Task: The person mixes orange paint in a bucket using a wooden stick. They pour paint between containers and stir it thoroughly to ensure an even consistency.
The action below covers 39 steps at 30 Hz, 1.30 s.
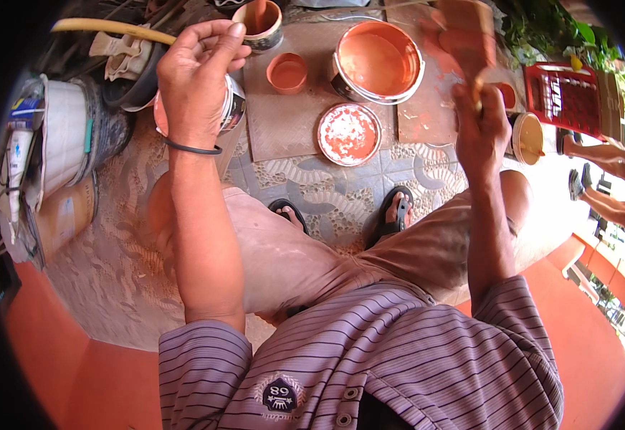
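Note:
My right hand [483, 129] is closed around the handle of a wide paintbrush [466, 32], raised at the upper right and smeared by motion. My left hand [201, 68] is up at the upper left, its thumb and fingers bent together. What they may pinch does not show. A yellowish stick [119, 29] runs up to the left hand's back; whether it is held I cannot tell. Between the hands stands a large bucket of orange paint [377, 57]. Before it lies a round lid [350, 135] smeared with orange and white.
A small orange cup [287, 73] and a tub with a stick [261, 25] stand on brown cardboard [280, 129]. A cream-coloured tub [526, 140] and red crate [563, 100] are right. White containers [61, 136] stack at left. Other people's legs [606, 161] show far right.

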### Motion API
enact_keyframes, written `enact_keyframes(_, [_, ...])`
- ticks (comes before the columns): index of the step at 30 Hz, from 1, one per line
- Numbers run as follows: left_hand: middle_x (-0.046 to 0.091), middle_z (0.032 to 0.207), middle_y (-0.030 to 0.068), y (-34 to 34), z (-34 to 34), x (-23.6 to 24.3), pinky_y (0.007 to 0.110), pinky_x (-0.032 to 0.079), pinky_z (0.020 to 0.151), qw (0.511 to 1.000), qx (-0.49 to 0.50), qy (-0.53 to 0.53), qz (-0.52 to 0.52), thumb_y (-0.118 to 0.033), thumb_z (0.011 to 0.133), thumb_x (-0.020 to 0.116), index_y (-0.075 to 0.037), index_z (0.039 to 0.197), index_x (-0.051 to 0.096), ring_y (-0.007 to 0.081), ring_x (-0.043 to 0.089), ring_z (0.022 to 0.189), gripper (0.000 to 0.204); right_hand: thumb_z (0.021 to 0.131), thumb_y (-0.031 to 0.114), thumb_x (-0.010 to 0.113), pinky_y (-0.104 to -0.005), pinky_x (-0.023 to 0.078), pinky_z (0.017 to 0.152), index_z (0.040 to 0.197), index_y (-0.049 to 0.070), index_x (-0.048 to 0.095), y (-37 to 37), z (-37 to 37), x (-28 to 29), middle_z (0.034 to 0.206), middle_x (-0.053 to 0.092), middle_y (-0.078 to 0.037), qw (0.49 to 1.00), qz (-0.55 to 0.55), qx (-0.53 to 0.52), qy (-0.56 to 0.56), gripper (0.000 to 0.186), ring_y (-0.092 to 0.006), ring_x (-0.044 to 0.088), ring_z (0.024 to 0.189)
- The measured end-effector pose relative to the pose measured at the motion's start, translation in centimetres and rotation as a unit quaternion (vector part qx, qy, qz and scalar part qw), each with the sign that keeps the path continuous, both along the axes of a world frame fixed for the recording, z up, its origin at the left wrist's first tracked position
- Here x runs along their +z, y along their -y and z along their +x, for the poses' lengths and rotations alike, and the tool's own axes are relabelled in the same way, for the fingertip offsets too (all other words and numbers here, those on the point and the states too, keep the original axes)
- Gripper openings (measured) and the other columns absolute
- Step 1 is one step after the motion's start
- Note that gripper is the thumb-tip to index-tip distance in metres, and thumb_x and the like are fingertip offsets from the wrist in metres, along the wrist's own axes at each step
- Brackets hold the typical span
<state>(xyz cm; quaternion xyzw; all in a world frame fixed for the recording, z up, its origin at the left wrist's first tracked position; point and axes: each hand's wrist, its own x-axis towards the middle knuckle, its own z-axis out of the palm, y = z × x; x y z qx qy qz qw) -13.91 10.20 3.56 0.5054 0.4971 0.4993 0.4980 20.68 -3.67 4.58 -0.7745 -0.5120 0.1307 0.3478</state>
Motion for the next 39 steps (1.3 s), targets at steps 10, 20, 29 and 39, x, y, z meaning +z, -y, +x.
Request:
enact_keyframes(10, [0.078,0.097,0.0064,0.7,0.5,0.3,0.025,0.061,0.073,1.0,0.011,0.011,0.005,-0.014,0.1,0.082,0.003,0.111,0.074,0.0125,0.076,0.084,0.022,0.11,0.027,0.066,-0.0501,0.053,0.062,0.101,0.005,0.055,0.2,-0.1,-0.4,0.077,0.069,-0.024,0.994,-0.071,0.054,0.061,0.026,-0.0458,0.067,0.068])
enact_keyframes(20, [0.076,0.085,0.0044,6.0,6.7,-1.5,0.024,0.058,0.062,0.936,-0.3,-0.047,-0.18,-0.03,0.104,0.077,0.0,0.107,0.076,0.0086,0.072,0.071,0.03,0.108,0.025,0.064,-0.0568,0.054,0.076,0.117,0.001,0.061,-0.7,-2.5,-1.5,0.089,0.071,-0.031,0.984,-0.174,0.025,0.013,0.026,-0.052,0.071,0.089])
enact_keyframes(29, [0.067,0.098,-0.0012,6.9,7.9,-1.8,0.028,0.051,0.08,0.921,-0.009,0.331,-0.205,-0.024,0.113,0.061,-0.003,0.115,0.069,0.0077,0.061,0.089,0.023,0.088,-0.005,0.067,-0.051,0.054,0.098,0.148,-0.006,0.056,-5.5,-14.6,-1.2,0.126,0.062,-0.028,0.933,0.022,0.359,-0.032,0.061,-0.0452,0.064,0.115])
enact_keyframes(39, [0.061,0.082,0.0011,4.5,-1.5,3.4,0.028,0.055,0.066,0.929,0.235,0.285,-0.026,-0.034,0.117,0.056,-0.007,0.108,0.062,0.0118,0.061,0.068,0.028,0.091,0.067,0.076,-0.0407,0.061,0.082,0.121,-0.009,0.073,-32.2,-16.4,-8.6,0.1,0.077,-0.025,0.978,-0.045,0.205,0.0,0.082,-0.0313,0.079,0.091])
